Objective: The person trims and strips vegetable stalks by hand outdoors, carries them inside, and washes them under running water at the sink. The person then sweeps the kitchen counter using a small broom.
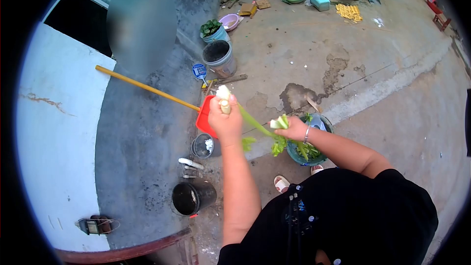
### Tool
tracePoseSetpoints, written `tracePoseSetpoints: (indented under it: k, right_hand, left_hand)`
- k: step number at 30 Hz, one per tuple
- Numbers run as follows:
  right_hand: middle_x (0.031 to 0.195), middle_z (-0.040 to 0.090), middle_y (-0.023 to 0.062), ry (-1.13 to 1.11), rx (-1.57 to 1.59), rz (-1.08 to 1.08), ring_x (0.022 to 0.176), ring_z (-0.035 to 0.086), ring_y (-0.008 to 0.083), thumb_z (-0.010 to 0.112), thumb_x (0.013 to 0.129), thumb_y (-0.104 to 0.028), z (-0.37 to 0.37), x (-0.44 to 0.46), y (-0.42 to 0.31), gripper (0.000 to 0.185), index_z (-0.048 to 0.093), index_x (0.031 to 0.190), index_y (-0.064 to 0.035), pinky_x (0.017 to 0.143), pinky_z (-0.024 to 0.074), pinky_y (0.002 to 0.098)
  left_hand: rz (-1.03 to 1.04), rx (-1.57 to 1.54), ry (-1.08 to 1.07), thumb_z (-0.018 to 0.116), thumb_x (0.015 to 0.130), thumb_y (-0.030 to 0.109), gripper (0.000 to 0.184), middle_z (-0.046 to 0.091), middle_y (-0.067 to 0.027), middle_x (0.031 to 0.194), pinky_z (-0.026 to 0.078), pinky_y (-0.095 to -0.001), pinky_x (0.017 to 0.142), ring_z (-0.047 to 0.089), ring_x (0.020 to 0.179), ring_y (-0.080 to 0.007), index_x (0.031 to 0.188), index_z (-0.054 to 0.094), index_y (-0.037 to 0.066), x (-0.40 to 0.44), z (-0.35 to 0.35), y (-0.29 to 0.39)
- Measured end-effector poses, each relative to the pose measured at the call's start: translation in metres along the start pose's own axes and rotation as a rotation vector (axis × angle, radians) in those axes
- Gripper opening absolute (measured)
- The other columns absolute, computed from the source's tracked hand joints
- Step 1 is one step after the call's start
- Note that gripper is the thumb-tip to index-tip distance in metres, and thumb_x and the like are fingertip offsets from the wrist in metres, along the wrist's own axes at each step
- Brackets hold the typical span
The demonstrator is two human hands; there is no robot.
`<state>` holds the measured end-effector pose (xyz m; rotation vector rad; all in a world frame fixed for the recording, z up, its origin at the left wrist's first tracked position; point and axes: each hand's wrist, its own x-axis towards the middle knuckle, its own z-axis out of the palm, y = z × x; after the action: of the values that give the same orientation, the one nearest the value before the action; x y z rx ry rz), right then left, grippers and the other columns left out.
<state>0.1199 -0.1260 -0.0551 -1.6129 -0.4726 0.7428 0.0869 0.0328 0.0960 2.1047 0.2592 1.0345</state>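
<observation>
My left hand [226, 120] is raised in front of me, its fingers wrapped round celery stalks [252, 120] whose pale cut ends stick out above the fist. A long green stalk slants down from it toward leafy tops [278, 145]. Lower and to the right, my right hand [294, 130], with a bracelet at the wrist, is closed on a short bunch of celery [280, 122] with pale ends. Beneath the right hand stands a green tub [293, 156] with leafy greens [307, 151] in it. The tub is partly hidden by my forearm.
A red dustpan [204, 118] with a long yellow handle [147, 87] leans at the left, behind my left hand. Near the wall are a small clear bucket [195, 147], a black bucket [208, 194] and a grey bucket [225, 66]. My sandals [281, 183] are below the tub.
</observation>
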Motion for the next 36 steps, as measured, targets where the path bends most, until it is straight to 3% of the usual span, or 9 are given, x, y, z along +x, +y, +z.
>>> tracePoseSetpoints:
  k: [4, 6, 11, 18, 22, 26, 29, 31, 36]
  right_hand:
    - [0.072, 0.061, 0.0057, -0.051, -0.133, -0.071, 0.056, 0.054, 0.0114, 0.063, 0.076, -0.028, 0.018, 0.001, 0.002, 0.025, 0.062, 0.085, -0.0047, 0.056, 0.0463, 0.0275]
    - [0.064, 0.059, 0.0036, -0.183, -0.031, 0.073, 0.052, 0.052, 0.0089, 0.063, 0.076, -0.028, 0.016, -0.008, 0.001, 0.025, 0.063, 0.083, -0.0041, 0.054, 0.0440, 0.0247]
    - [0.060, 0.057, 0.0002, -0.309, 0.227, -0.007, 0.050, 0.050, 0.0067, 0.057, 0.080, -0.021, 0.014, -0.019, 0.009, 0.018, 0.065, 0.082, -0.0047, 0.055, 0.0417, 0.0233]
    - [0.060, 0.058, 0.0041, -0.337, -0.013, 0.036, 0.052, 0.053, 0.0109, 0.059, 0.077, -0.026, 0.008, -0.024, 0.006, 0.023, 0.063, 0.077, -0.0031, 0.053, 0.0422, 0.0252]
    - [0.063, 0.059, 0.0141, -0.032, -0.347, 0.027, 0.057, 0.059, 0.0229, 0.057, 0.072, -0.031, 0.007, -0.017, 0.007, 0.033, 0.061, 0.073, 0.0018, 0.056, 0.0456, 0.0323]
    - [0.068, 0.060, 0.0205, 0.346, -0.089, 0.388, 0.064, 0.060, 0.0286, 0.056, 0.069, -0.030, -0.005, 0.009, 0.026, 0.036, 0.060, 0.073, 0.0054, 0.058, 0.0462, 0.0387]
    - [0.069, 0.060, 0.0175, 0.719, 0.125, 0.573, 0.060, 0.059, 0.0281, 0.053, 0.073, -0.027, -0.027, 0.004, 0.097, 0.034, 0.059, 0.082, 0.0049, 0.055, 0.0449, 0.0382]
    - [0.065, 0.059, 0.0123, 0.649, 0.115, 0.524, 0.052, 0.056, 0.0216, 0.057, 0.074, -0.025, -0.041, -0.020, 0.113, 0.029, 0.059, 0.080, 0.0032, 0.050, 0.0435, 0.0347]
    - [0.061, 0.058, 0.0066, 0.517, 0.180, 0.541, 0.045, 0.053, 0.0146, 0.063, 0.072, -0.024, -0.049, -0.027, 0.121, 0.025, 0.062, 0.078, 0.0005, 0.047, 0.0422, 0.0313]
  left_hand:
    - [0.021, 0.025, 0.031, 0.061, 0.078, 0.016, 0.018, 0.054, -0.0076, 0.061, 0.042, -0.0299, 0.052, 0.050, 0.053, -0.0170, 0.076, 0.049, 0.002, -0.001, 0.005, 0.014]
    - [0.027, 0.039, 0.077, 0.061, 0.078, 0.016, 0.019, 0.054, -0.0083, 0.062, 0.042, -0.0303, 0.052, 0.050, 0.054, -0.0179, 0.076, 0.049, 0.002, 0.001, 0.002, 0.011]
    - [-0.043, 0.148, 0.180, 0.061, 0.078, 0.014, 0.018, 0.060, -0.0101, 0.069, 0.045, -0.0302, 0.058, 0.056, 0.060, -0.0166, 0.081, 0.053, -0.001, 0.003, -0.016, -0.002]
    - [-0.005, 0.192, 0.196, 0.061, 0.078, 0.016, 0.019, 0.059, -0.0097, 0.066, 0.045, -0.0302, 0.056, 0.056, 0.057, -0.0175, 0.080, 0.053, -0.001, -0.002, -0.018, -0.011]
    - [0.016, 0.224, 0.209, 0.060, 0.078, 0.016, 0.019, 0.057, -0.0103, 0.066, 0.045, -0.0306, 0.056, 0.055, 0.057, -0.0197, 0.083, 0.051, 0.000, -0.018, -0.011, -0.013]
    - [0.221, 0.236, 0.310, 0.059, 0.079, 0.016, 0.019, 0.055, -0.0124, 0.068, 0.045, -0.0321, 0.057, 0.055, 0.060, -0.0229, 0.084, 0.050, 0.000, -0.037, 0.004, -0.012]
    - [0.116, 0.193, 0.427, 0.059, 0.077, 0.017, 0.020, 0.055, -0.0142, 0.070, 0.043, -0.0352, 0.055, 0.054, 0.060, -0.0274, 0.081, 0.048, 0.001, -0.006, -0.022, -0.006]
    - [0.068, 0.222, 0.481, 0.060, 0.077, 0.017, 0.020, 0.055, -0.0136, 0.070, 0.044, -0.0350, 0.056, 0.055, 0.061, -0.0271, 0.081, 0.048, 0.001, 0.008, -0.035, -0.010]
    - [0.019, 0.192, 0.222, 0.060, 0.079, 0.017, 0.019, 0.058, -0.0085, 0.069, 0.045, -0.0299, 0.057, 0.055, 0.060, -0.0156, 0.082, 0.050, 0.001, -0.011, -0.027, -0.023]
